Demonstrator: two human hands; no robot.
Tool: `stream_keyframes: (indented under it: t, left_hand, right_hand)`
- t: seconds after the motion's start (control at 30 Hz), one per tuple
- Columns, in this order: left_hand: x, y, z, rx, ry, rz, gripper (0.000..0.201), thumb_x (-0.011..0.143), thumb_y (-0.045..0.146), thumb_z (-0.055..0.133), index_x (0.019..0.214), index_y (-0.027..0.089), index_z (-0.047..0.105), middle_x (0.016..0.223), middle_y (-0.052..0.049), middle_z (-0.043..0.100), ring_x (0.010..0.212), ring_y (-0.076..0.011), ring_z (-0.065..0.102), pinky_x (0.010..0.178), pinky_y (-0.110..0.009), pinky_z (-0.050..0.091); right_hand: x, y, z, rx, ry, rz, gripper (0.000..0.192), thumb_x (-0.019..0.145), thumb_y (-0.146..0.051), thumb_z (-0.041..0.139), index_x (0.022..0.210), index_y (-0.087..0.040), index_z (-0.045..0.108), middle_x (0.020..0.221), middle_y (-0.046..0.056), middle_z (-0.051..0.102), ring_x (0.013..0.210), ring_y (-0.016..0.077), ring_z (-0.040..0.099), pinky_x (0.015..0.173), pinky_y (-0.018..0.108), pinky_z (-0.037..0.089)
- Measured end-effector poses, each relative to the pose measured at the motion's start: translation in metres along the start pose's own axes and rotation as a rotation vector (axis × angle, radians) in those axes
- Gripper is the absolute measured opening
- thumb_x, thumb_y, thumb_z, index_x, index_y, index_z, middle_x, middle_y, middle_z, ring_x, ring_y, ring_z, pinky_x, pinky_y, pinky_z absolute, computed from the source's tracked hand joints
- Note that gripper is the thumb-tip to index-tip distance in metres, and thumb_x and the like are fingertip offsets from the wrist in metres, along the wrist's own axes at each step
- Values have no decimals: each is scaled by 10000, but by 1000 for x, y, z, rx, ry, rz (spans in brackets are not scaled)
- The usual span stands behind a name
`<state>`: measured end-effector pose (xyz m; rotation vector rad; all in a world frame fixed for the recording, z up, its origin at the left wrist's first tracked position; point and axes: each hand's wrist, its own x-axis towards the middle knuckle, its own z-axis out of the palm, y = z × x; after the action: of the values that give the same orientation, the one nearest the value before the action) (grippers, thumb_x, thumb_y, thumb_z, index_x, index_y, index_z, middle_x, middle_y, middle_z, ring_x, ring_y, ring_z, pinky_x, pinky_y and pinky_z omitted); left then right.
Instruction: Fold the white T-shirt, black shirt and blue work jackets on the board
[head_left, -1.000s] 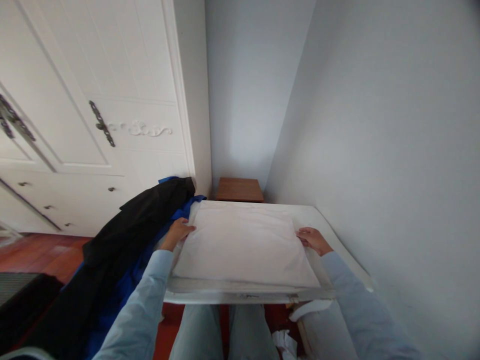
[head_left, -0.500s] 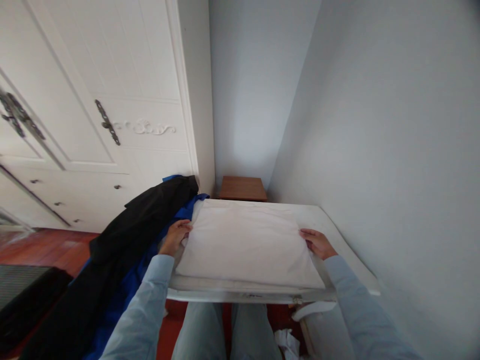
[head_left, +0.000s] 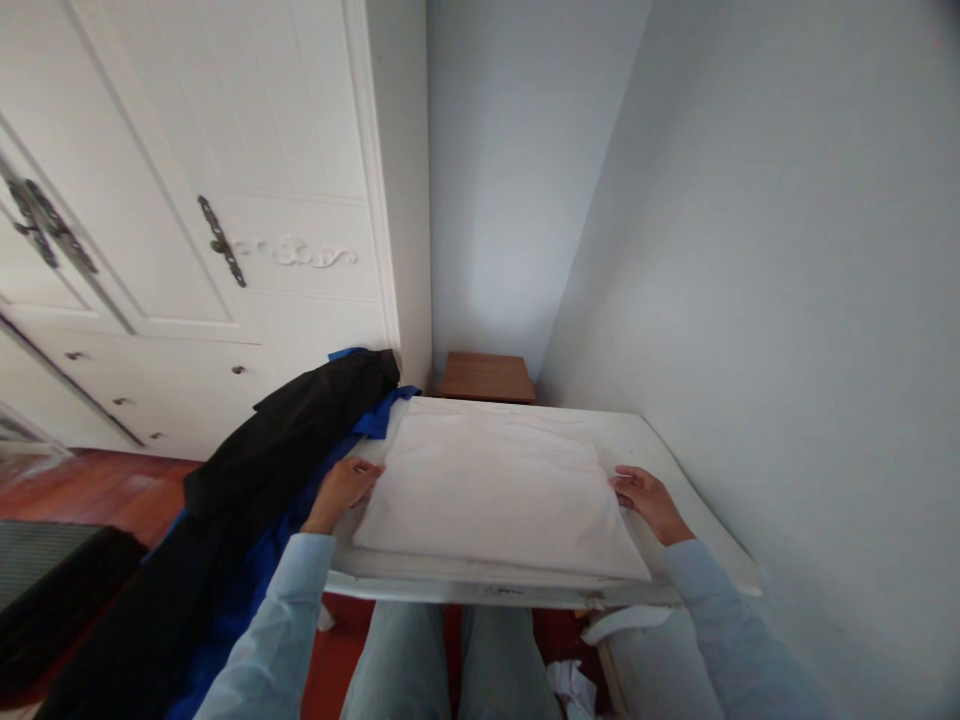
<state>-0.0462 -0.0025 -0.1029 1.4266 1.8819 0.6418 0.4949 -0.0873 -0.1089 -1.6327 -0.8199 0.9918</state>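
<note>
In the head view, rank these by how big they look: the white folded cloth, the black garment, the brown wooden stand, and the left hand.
1. black garment, though nearer the camera
2. white folded cloth
3. brown wooden stand, farther off
4. left hand

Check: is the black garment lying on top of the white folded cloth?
No, the black garment lies left of the white folded cloth, draped over blue fabric.
</note>
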Motion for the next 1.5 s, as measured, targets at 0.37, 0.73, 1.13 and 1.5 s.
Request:
stream_keyframes:
  t: [0.37,0.73,1.13,1.5]
  left_hand:
    - [-5,1,1,273,55,83,392,829,497,602,563,209,611,577,-57,650,630,-237,639,564,-294,353]
    - [-9,6,6,66,96,91,152,785,275,586,652,205,612,507,21,581,600,-178,617,572,-250,395]
    - [-10,1,12,-233,72,-86,117,725,308,561,746,195,586,513,42,520,459,-140,522,406,-227,359]
    - [-10,-4,11,-249,120,80,210,731,361,620,847,186,623,660,21,644,579,-153,609,536,-245,464]
  right_hand:
    - [-11,-2,-3,-383,-80,10,305,654,-380,728,857,-153,695,521,-29,587,498,140,509,460,247,337]
    - [-20,2,2,-239,-54,-10,233,691,-436,655,744,-210,643,694,12,680,639,172,615,573,268,471]
    - [-9,13,-2,-322,56,-107,176,692,-372,618,719,-204,661,728,50,716,731,220,652,671,312,511]
    - [-19,15,-1,-20,18,-10,321,620,-384,758,872,-213,657,764,37,734,689,215,662,621,316,526]
